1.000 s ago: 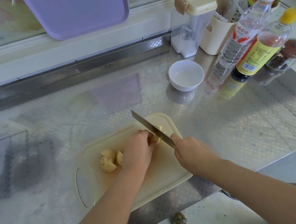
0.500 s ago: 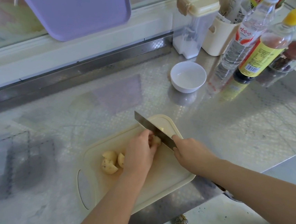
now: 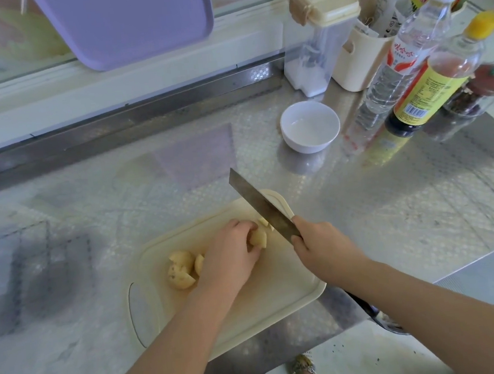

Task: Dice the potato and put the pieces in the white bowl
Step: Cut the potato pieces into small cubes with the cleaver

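On the board (image 3: 252,316), at its left, lie potato chunks (image 3: 180,270) not yet diced. Next, the left hand (image 3: 231,256) has its fingers (image 3: 251,225) curled down, pinching a potato piece (image 3: 259,238) against the board. Right of it, small cut bits (image 3: 263,222) sit by the knife (image 3: 263,208), blade raised just above them; the right hand (image 3: 321,247) is wrapped tight around the handle. The bowl (image 3: 310,126) stands farther right and back on the worktop (image 3: 422,200), empty. Potato is firm but wet-cut (slippery, probably), so hold it flat-side down, fingertips tucked.
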A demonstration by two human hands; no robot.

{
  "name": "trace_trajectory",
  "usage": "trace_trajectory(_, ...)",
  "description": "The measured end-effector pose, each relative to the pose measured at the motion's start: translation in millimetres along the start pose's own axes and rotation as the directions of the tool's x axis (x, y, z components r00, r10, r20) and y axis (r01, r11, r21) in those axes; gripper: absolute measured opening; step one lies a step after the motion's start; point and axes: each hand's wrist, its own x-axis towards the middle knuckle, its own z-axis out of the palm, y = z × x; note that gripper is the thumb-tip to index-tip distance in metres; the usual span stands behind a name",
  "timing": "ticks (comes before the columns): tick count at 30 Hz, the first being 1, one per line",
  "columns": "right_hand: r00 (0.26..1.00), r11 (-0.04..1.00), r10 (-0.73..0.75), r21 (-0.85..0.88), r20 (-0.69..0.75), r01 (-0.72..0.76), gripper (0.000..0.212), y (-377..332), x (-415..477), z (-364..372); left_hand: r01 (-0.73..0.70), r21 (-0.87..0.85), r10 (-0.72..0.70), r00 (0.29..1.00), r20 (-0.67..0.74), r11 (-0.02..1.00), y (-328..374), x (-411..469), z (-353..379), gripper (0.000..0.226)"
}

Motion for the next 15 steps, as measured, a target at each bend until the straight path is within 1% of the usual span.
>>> trace_trajectory(3, 1.0, 1.0, -0.01, 0.011, -0.013, 0.01, 0.007, -3, -4, 1, 0.037, 0.017, -0.037, 0.999, -0.005, 0.999, -1, 0, 0, 0.026)
trace_trajectory(6, 1.0, 1.0, 0.01, 0.019, -0.009, -0.01, 0.01, -6, -8, 4, 0.026, 0.018, -0.026, 1.0, -0.011, 1.0, 2, -1, 2, 0.038)
trace_trajectory(7, 1.0, 0.999, 0.024, 0.026, -0.01, -0.023, 0.013, -6, -9, 5, 0.024, 0.029, -0.024, 1.0, -0.007, 0.999, 3, -1, 3, 0.037)
trace_trajectory(9, 0.999, 0.999, 0.038, 0.027, -0.015, -0.038, 0.016, -6, -10, 6, 0.04, 0.056, -0.04, 0.999, -0.008, 0.998, 4, -1, 4, 0.029)
trace_trajectory(11, 0.999, 0.999, 0.034, 0.004, -0.021, -0.034, 0.017, -6, -12, 7, 0.076, 0.058, -0.074, 0.997, -0.033, 0.995, 4, -1, 5, 0.024)
trace_trajectory(15, 1.0, 0.994, 0.014, -0.104, -0.022, -0.016, 0.022, -10, -16, 9, 0.125, 0.046, -0.121, 0.989, -0.079, 0.991, 8, -4, 7, 0.023)
